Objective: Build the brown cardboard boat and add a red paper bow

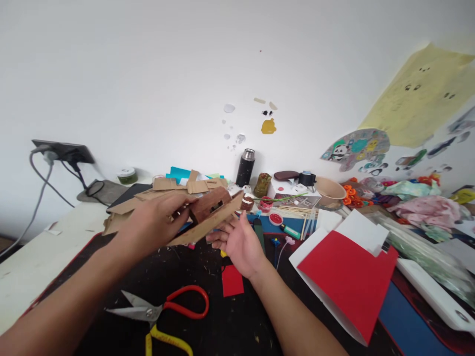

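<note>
My left hand (159, 217) is closed on a small brown cardboard craft piece (210, 202), box-like with a dark cut-out and a flat, lighter cardboard base (208, 225). The piece is held tilted above the dark mat, its right end higher. My right hand (243, 244) is open, palm turned toward the piece, fingers just under the base; whether they touch it I cannot tell. Below lie a small red paper square (232, 281) and scissors (150, 312) with one red and one yellow handle, their blades apart.
Cardboard scraps (166, 184) are piled behind my left hand. A black thermos (246, 167) stands by the wall. Red paper (349, 277) lies on white sheets at the right. Nearby are a beige bowl (330, 189), a teal tube (290, 231) and a power strip (63, 151) with cables.
</note>
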The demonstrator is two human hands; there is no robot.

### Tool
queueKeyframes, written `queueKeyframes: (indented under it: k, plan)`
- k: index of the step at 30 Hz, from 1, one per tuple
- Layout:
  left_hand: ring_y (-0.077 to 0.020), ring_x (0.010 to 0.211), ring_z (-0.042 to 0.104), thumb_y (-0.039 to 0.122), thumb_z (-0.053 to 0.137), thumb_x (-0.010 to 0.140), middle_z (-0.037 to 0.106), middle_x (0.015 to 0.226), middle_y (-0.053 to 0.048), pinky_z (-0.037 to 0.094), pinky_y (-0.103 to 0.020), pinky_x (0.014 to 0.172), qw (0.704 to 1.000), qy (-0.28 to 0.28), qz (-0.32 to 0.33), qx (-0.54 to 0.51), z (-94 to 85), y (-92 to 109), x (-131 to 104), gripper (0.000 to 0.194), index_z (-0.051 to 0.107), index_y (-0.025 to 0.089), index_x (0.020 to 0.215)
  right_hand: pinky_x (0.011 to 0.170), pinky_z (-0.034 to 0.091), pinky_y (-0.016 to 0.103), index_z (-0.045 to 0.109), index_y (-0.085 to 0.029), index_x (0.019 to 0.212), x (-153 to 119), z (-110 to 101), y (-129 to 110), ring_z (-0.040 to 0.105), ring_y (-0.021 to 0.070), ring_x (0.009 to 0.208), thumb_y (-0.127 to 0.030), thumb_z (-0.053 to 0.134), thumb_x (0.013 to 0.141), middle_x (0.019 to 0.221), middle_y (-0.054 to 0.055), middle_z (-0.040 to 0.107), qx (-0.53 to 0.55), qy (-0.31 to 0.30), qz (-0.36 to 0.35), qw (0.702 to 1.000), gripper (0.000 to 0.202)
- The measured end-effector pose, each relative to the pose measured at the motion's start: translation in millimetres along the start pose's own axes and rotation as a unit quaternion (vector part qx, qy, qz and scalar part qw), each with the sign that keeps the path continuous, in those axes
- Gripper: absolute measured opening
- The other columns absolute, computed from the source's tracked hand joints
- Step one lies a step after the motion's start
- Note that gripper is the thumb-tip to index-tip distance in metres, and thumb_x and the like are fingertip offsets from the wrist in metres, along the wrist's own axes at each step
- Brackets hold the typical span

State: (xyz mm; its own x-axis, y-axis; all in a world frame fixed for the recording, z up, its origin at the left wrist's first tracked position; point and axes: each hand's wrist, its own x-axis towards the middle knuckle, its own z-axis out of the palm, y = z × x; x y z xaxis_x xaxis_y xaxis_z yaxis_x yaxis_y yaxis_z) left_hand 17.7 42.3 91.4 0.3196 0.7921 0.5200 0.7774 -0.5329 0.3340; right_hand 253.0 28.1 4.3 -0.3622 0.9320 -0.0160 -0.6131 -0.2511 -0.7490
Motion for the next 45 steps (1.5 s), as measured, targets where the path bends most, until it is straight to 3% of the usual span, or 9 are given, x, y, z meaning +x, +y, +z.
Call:
queueKeyframes:
  k: [4, 8, 13, 18, 31, 36, 45]
  plan:
    - [-0.0321, 0.083, 0.083, 0.032, 0.049, 0.102, 0.087, 0.110, -0.014, 0.060, -0.038, 0.068, 0.995, 0.033, 0.014, 0.093, 29.7, 14, -12, 0.038, 0.082, 0.023, 0.119, 0.075, 0.063, 0.035, 0.076, -0.019, 0.116, -3, 7, 12, 0.081, 0.0248, 0.085, -0.092, 0.078, 0.081, 0.102, 0.010, 0.084, -0.014, -0.011, 0.011, 1.000, 0.081]
    - [-0.0316, 0.082, 0.083, 0.030, 0.047, 0.101, 0.087, 0.107, -0.014, 0.058, -0.037, 0.065, 0.997, 0.016, 0.008, 0.078, 42.5, 24, -18, 0.034, 0.078, 0.022, 0.113, 0.072, 0.065, 0.036, 0.073, -0.020, 0.114, -3, 8, 25, 0.081, 0.0248, 0.081, -0.082, 0.091, 0.075, 0.096, 0.007, 0.085, -0.027, 0.034, 0.013, 0.999, 0.076]
    - [-0.0285, 0.075, 0.083, 0.042, 0.056, 0.097, 0.088, 0.093, -0.005, 0.059, -0.035, 0.065, 0.995, -0.033, -0.059, -0.074, 32.6, 27, -13, 0.026, 0.075, 0.027, 0.107, 0.072, 0.068, 0.038, 0.074, -0.017, 0.109, 0, 5, 24, 0.082, 0.0259, 0.077, -0.080, 0.094, 0.073, 0.088, 0.008, 0.084, -0.031, 0.035, 0.014, 0.999, 0.076]
    - [-0.0292, 0.078, 0.084, 0.044, 0.059, 0.093, 0.090, 0.098, -0.005, 0.064, -0.037, 0.071, 0.987, -0.033, -0.077, -0.136, 26.7, 27, -9, 0.026, 0.076, 0.028, 0.103, 0.066, 0.066, 0.033, 0.076, -0.016, 0.113, 0, 5, 22, 0.080, 0.0226, 0.072, -0.076, 0.096, 0.074, 0.091, 0.008, 0.085, -0.025, 0.034, 0.016, 0.999, 0.074]
    - [-0.0280, 0.073, 0.082, 0.046, 0.066, 0.090, 0.088, 0.089, -0.003, 0.068, -0.037, 0.069, 0.971, -0.046, -0.094, -0.215, 19.2, 29, -5, 0.025, 0.081, 0.030, 0.103, 0.064, 0.064, 0.031, 0.077, -0.015, 0.111, -1, 3, 22, 0.080, 0.0224, 0.072, -0.076, 0.093, 0.078, 0.088, 0.009, 0.085, -0.027, 0.014, 0.030, 0.999, 0.071]
    - [-0.0261, 0.071, 0.081, 0.047, 0.066, 0.091, 0.088, 0.090, -0.002, 0.068, -0.037, 0.071, 0.977, -0.051, -0.086, -0.189, 16.7, 24, -5, 0.026, 0.082, 0.030, 0.102, 0.063, 0.064, 0.031, 0.076, -0.015, 0.111, -1, 4, 22, 0.080, 0.0217, 0.070, -0.076, 0.094, 0.076, 0.085, 0.007, 0.084, -0.026, 0.005, 0.037, 0.999, 0.073]
    - [-0.0301, 0.092, 0.085, 0.047, 0.065, 0.095, 0.088, 0.108, -0.008, 0.068, -0.041, 0.080, 0.971, -0.065, -0.086, -0.215, 25.6, 21, -7, 0.032, 0.076, 0.026, 0.116, 0.066, 0.065, 0.031, 0.075, -0.016, 0.113, -2, 5, 20, 0.081, 0.0232, 0.077, -0.075, 0.094, 0.077, 0.093, 0.009, 0.085, -0.010, 0.008, 0.028, 1.000, 0.072]
